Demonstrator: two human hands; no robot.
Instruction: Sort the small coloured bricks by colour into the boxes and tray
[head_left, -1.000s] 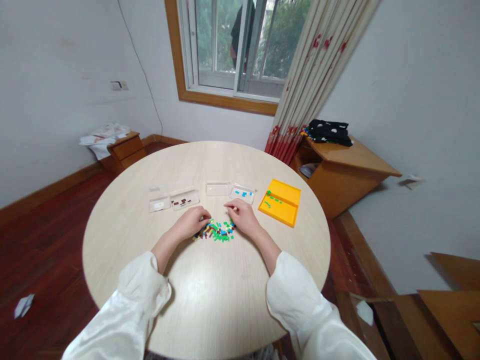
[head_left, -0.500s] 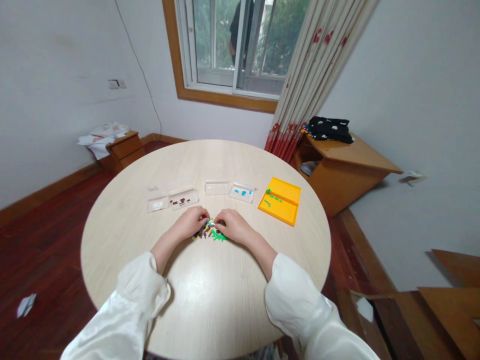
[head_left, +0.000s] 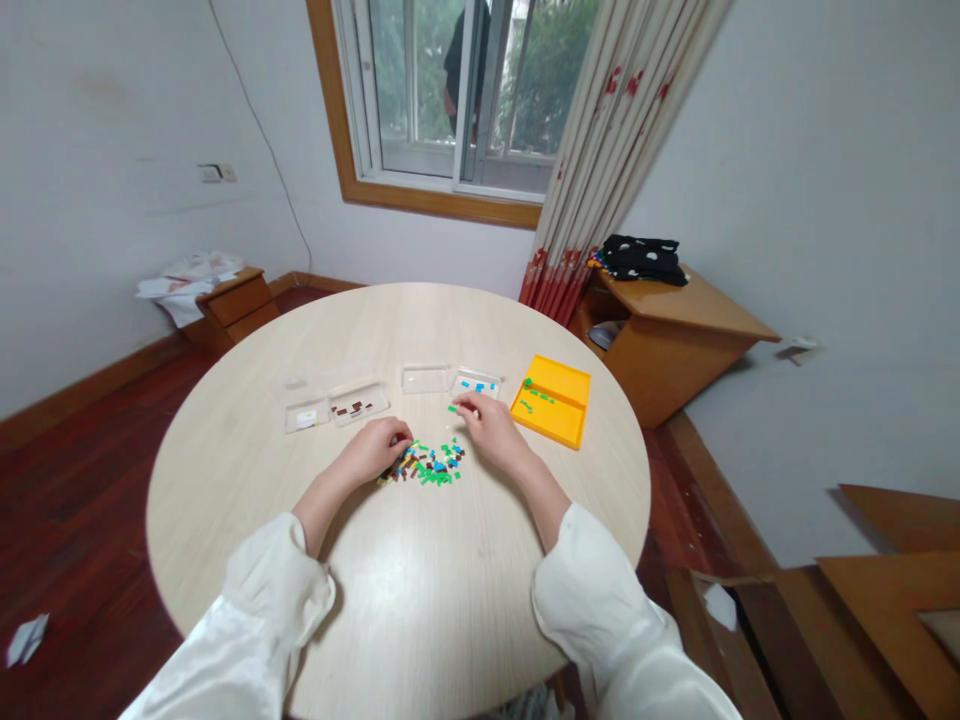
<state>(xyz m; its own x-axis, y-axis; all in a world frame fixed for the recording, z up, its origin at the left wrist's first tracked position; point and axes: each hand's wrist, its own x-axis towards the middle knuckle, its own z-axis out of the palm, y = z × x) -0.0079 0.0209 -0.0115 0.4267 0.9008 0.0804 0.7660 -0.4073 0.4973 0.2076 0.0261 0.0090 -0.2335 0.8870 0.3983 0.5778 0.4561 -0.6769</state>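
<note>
A mixed pile of small building bricks (head_left: 439, 470), green, blue, brown and yellow, lies on the round table. At its left edge is my left hand (head_left: 371, 448), fingers curled together; whatever they may hold is hidden. My right hand (head_left: 491, 428) is above and right of the pile, pinching a small green brick (head_left: 452, 408) at its fingertips. Just beyond that hand stands a clear box (head_left: 491, 395) with several blue bricks. An open yellow case (head_left: 566, 432) to its right holds several green pieces.
Toward the back left, one clear box (head_left: 379, 410) contains brown bricks and another (head_left: 288, 420) something white and yellow. A further clear box (head_left: 425, 368) stands at the middle back. The pale table (head_left: 390, 600) is round, with a wooden cabinet (head_left: 675, 330) beyond its right side.
My right hand has moved right and away from the pile, now with a green brick at its fingertips. The left hand stays by the pile. The view has shifted slightly.
</note>
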